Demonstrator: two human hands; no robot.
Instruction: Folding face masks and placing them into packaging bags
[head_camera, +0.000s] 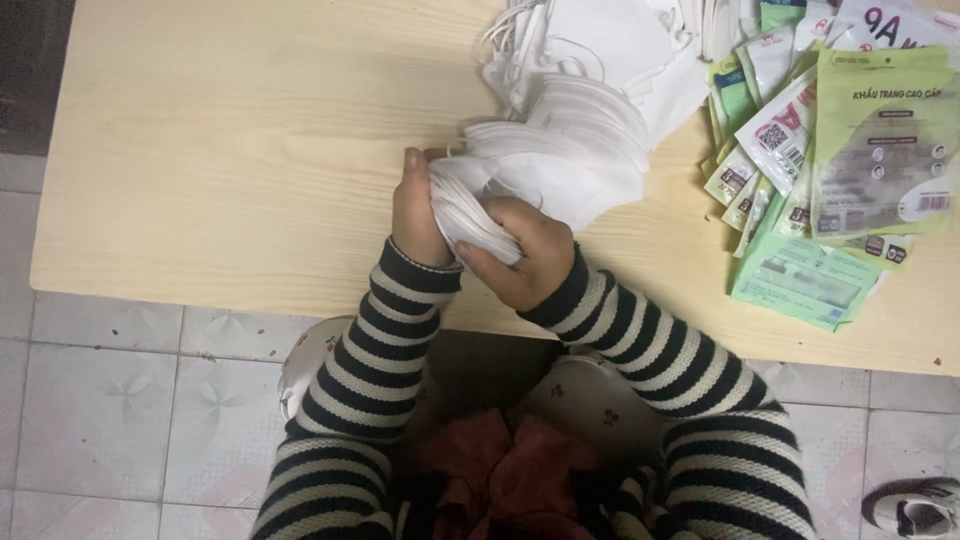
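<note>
Head view, looking straight down on a pale wooden table (230, 150) with a seated person in striped black-and-white sleeves (385, 340). Left hand (415, 215) is closed around one end of a thick stack of white face masks (470, 215), thumb up along its side; right hand (525, 255) is cupped under and around the other end, fingers curled shut on the same stack. Both hands press the stack together edge-on, just above the near table edge. Judged progress: a bundle has been gathered and is being squared up; none of it is inside a pouch as far as can be seen. A fanned row of loose masks (570, 150) lies touching the held stack on its far side, and a larger white heap with ear loops (600, 45) sits behind that, so a good deal appears left to handle. Well to the right, a spread of flat green-and-white printed pouches (830, 170) overlaps itself near the table's right end; whether any are filled I cannot tell. The left half of the table holds nothing visible. Obstacles: the fanned row crowds the hands closely, and could be dragged along with the stack. Below: tiled floor (110, 420), a light stool edge (305, 360), dark red cloth on the lap (500, 470), a shoe (920, 510) at lower right.
</note>
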